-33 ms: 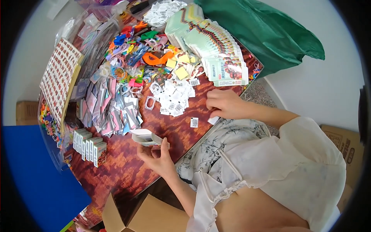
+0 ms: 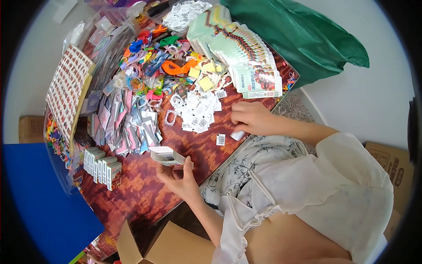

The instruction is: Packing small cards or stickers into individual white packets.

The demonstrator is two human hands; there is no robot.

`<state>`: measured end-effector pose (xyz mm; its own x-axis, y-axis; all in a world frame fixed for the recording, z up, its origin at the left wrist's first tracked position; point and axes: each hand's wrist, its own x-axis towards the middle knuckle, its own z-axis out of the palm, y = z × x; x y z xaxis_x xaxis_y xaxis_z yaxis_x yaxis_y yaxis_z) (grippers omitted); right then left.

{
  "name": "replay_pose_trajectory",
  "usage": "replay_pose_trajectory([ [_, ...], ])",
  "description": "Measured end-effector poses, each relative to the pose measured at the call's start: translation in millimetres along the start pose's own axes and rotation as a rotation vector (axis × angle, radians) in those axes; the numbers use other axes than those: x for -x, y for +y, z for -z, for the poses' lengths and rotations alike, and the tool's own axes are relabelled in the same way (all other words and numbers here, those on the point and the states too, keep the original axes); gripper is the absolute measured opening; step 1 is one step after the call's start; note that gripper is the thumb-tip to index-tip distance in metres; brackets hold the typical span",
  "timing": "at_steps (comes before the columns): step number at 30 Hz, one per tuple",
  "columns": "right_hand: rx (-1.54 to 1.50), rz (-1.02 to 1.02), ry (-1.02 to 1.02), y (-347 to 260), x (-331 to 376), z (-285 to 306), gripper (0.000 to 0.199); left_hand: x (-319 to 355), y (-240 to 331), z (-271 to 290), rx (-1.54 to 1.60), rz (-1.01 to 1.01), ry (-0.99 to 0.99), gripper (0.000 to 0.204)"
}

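Note:
My left hand [image 2: 178,176] grips a small carton [image 2: 168,155] whose top end stands open, above the near part of the table. My right hand [image 2: 255,118] hovers near the table edge with curled fingers, and a small white piece [image 2: 238,135] shows at its thumb side; its kind is unclear. Between the hands lies a single white printed sachet [image 2: 220,139]. Beyond it is a heap of similar white sachets [image 2: 198,112], with a clear ring-shaped band [image 2: 170,117] beside it. Past my right hand are fanned flat cartons [image 2: 257,81], pale green with a red-brown picture.
At left stand several filled small cartons [image 2: 103,169] in rows. Behind them are piled cards [image 2: 129,125], a sticker sheet stack [image 2: 68,92] and colourful trinkets [image 2: 151,57]. An open cardboard box [image 2: 176,246] sits below the table edge; a green bag [image 2: 303,35] lies far right.
My right hand has shifted slightly left, and the small white piece at its thumb has moved with it. My left hand and its carton have barely moved.

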<state>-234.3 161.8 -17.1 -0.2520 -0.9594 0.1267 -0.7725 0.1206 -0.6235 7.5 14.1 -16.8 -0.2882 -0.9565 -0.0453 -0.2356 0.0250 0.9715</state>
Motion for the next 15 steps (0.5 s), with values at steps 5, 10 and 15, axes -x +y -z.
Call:
replay_pose_trajectory([
  [5, -0.044, 0.037, 0.368, 12.5, -34.8, -30.0, 0.016, 5.8, 2.4, -1.2, 0.010, 0.019, -0.019, 0.071],
  [10, 0.079, 0.422, 0.066, -8.3, -18.9, -33.3, 0.010, 14.5, -2.8, 6.3, -0.102, -0.027, 0.035, 0.073],
  [15, -0.101, 0.266, 0.225, -29.1, -46.8, -28.5, 0.019, 15.4, -3.6, -7.3, -0.045, -0.093, -0.003, 0.087],
])
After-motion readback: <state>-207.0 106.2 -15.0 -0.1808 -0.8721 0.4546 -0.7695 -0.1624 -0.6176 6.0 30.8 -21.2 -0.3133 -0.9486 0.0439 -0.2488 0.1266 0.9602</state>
